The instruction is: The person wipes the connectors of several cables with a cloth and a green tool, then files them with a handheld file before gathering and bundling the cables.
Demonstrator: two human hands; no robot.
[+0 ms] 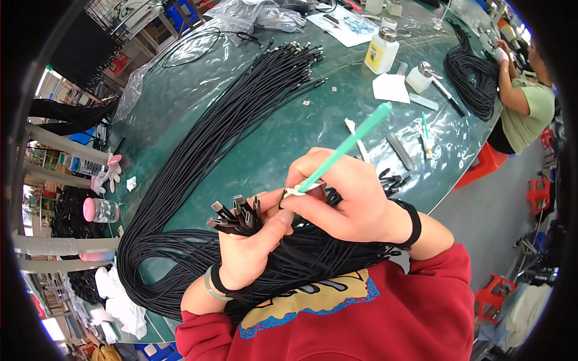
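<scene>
Head view: green stick (344,148) slants up-right.

A glossy green table (265,150) is set with a yellow-labelled bottle (382,53). A long bundle of black cables (205,132) is laid out to the bottle's left, and a coil of black cables (472,81) to its right. A white paper (391,89) is placed just in front of it, a metal-topped bottle (419,78) near its right, a slim grey tool (400,151) farther in front.
</scene>
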